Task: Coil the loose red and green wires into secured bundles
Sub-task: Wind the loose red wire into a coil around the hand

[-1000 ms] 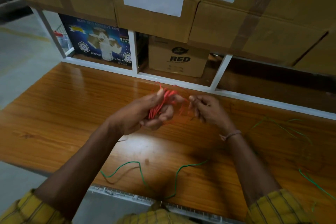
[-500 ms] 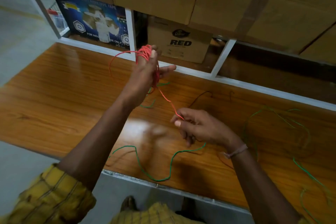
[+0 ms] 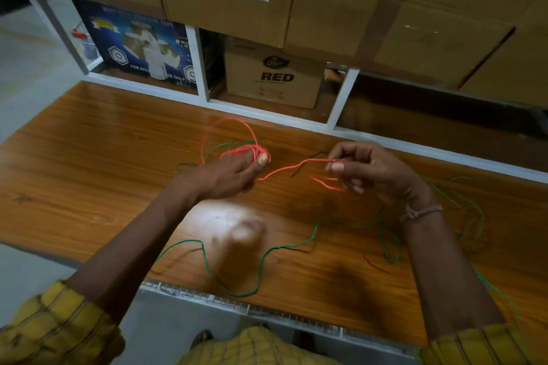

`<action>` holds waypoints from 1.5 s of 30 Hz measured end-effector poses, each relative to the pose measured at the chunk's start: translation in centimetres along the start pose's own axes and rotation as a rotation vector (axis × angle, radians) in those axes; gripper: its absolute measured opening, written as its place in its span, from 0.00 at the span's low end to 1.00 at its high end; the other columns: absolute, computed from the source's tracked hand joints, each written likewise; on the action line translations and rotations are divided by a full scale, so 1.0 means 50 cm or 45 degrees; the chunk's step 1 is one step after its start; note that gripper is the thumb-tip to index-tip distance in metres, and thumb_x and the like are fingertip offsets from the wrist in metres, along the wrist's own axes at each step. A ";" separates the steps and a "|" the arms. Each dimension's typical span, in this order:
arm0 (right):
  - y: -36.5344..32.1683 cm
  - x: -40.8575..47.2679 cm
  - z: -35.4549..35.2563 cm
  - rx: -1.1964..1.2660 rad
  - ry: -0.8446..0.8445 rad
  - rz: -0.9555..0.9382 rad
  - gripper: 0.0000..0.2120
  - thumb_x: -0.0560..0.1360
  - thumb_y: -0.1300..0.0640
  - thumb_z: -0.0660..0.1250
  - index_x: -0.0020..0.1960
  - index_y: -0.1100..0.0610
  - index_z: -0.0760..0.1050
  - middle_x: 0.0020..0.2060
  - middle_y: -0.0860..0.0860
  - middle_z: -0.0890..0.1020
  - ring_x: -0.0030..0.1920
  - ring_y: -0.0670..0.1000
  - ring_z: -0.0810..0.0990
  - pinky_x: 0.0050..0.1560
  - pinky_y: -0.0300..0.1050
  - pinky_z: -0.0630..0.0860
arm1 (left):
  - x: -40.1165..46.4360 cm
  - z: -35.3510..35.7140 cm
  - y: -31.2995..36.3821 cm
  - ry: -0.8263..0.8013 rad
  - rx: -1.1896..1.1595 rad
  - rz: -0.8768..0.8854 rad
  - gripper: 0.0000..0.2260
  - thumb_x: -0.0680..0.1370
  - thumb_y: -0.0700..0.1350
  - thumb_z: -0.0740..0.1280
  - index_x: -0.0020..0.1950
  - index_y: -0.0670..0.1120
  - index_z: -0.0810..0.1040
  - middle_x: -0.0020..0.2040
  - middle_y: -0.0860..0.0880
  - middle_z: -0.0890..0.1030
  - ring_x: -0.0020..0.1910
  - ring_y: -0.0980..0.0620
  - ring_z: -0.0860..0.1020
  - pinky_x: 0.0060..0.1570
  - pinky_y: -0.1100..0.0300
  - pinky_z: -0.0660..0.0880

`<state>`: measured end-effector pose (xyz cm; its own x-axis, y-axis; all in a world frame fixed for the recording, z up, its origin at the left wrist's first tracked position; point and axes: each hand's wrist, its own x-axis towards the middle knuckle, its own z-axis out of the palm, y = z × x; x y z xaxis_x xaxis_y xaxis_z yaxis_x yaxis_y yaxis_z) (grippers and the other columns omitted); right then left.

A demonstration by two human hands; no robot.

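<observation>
My left hand (image 3: 228, 172) grips a small bunch of red wire (image 3: 246, 149) coils between thumb and fingers, with one loose loop arching up behind it. A red strand runs from that bunch to my right hand (image 3: 367, 170), which pinches it between thumb and forefinger; its free end sticks out below the fingers. The green wire (image 3: 261, 264) lies loose on the wooden table (image 3: 89, 163), snaking along the near edge and looping off to the right beyond my right wrist.
A short dark wire (image 3: 311, 157) lies between the hands. Behind the table a white shelf frame (image 3: 341, 98) holds a box marked RED (image 3: 275, 80) and a blue tape carton (image 3: 139, 47). Large cardboard boxes (image 3: 355, 9) are stacked above.
My left hand came down from its raised position to just above the table with the red coils. My right hand moved up and right, stretching the red strand between the hands.
</observation>
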<state>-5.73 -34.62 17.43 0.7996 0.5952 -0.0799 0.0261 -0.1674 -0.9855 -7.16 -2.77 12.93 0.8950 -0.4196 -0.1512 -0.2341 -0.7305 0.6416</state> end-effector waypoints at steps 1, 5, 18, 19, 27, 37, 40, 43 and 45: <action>0.007 0.003 -0.008 0.103 0.066 -0.035 0.06 0.77 0.62 0.69 0.50 0.65 0.78 0.26 0.53 0.70 0.23 0.45 0.69 0.28 0.39 0.68 | -0.005 0.006 0.005 -0.064 -0.076 0.003 0.34 0.83 0.70 0.47 0.61 0.42 0.74 0.45 0.48 0.80 0.36 0.58 0.77 0.46 0.61 0.77; 0.029 0.018 -0.040 0.294 0.299 -0.124 0.04 0.80 0.61 0.70 0.47 0.60 0.79 0.26 0.48 0.69 0.26 0.45 0.66 0.32 0.40 0.69 | -0.044 0.010 0.036 -0.371 -0.599 -0.050 0.35 0.82 0.73 0.51 0.70 0.47 0.77 0.37 0.52 0.72 0.30 0.52 0.67 0.31 0.62 0.70; 0.142 0.032 0.060 -0.111 0.343 0.212 0.22 0.85 0.43 0.62 0.45 0.60 0.81 0.28 0.47 0.70 0.24 0.45 0.65 0.24 0.39 0.61 | -0.047 -0.063 0.100 -0.285 -1.992 0.625 0.26 0.88 0.58 0.50 0.76 0.41 0.67 0.40 0.47 0.73 0.24 0.58 0.63 0.31 0.60 0.69; 0.148 0.030 0.074 -0.151 0.312 0.241 0.23 0.85 0.43 0.63 0.45 0.60 0.82 0.29 0.47 0.71 0.24 0.45 0.66 0.25 0.38 0.60 | -0.041 -0.063 0.107 -0.179 -1.953 0.596 0.25 0.89 0.58 0.47 0.76 0.42 0.68 0.43 0.47 0.76 0.25 0.58 0.66 0.35 0.60 0.72; 0.084 0.000 0.149 -0.350 -0.110 0.432 0.15 0.86 0.46 0.63 0.53 0.52 0.85 0.33 0.52 0.75 0.26 0.47 0.73 0.26 0.41 0.68 | 0.028 -0.020 0.114 0.426 -1.067 0.139 0.23 0.90 0.58 0.48 0.82 0.51 0.59 0.63 0.42 0.83 0.51 0.43 0.87 0.64 0.53 0.78; -0.046 -0.039 0.053 -0.262 0.032 -0.052 0.08 0.82 0.57 0.69 0.53 0.61 0.83 0.33 0.54 0.74 0.30 0.47 0.69 0.30 0.38 0.64 | 0.037 0.043 0.067 0.166 -0.266 0.073 0.30 0.85 0.69 0.43 0.73 0.52 0.68 0.48 0.48 0.86 0.40 0.55 0.85 0.62 0.46 0.78; -0.042 -0.025 0.025 -0.069 0.198 -0.116 0.09 0.83 0.58 0.68 0.53 0.65 0.80 0.32 0.52 0.70 0.30 0.48 0.64 0.29 0.41 0.59 | 0.018 0.050 0.090 0.026 -0.387 0.069 0.26 0.87 0.63 0.40 0.63 0.55 0.75 0.39 0.58 0.84 0.32 0.59 0.76 0.42 0.60 0.76; -0.030 0.003 0.005 -0.062 0.431 -0.117 0.10 0.85 0.58 0.65 0.55 0.65 0.79 0.33 0.51 0.69 0.31 0.47 0.64 0.29 0.39 0.61 | -0.002 0.058 0.098 -0.188 -0.620 0.065 0.27 0.87 0.63 0.43 0.71 0.54 0.75 0.43 0.52 0.80 0.36 0.54 0.74 0.40 0.62 0.73; -0.007 0.029 0.000 -0.133 0.595 -0.092 0.12 0.84 0.55 0.67 0.55 0.64 0.80 0.34 0.52 0.71 0.32 0.46 0.66 0.31 0.38 0.64 | -0.012 0.059 0.100 -0.344 -0.834 0.098 0.29 0.86 0.65 0.45 0.76 0.52 0.73 0.45 0.46 0.76 0.35 0.51 0.70 0.37 0.61 0.71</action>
<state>-4.58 -33.70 17.66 0.9767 0.1957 0.0876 0.1327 -0.2306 -0.9640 -9.98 -7.75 14.01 0.7400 -0.6377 -0.2137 0.0589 -0.2549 0.9652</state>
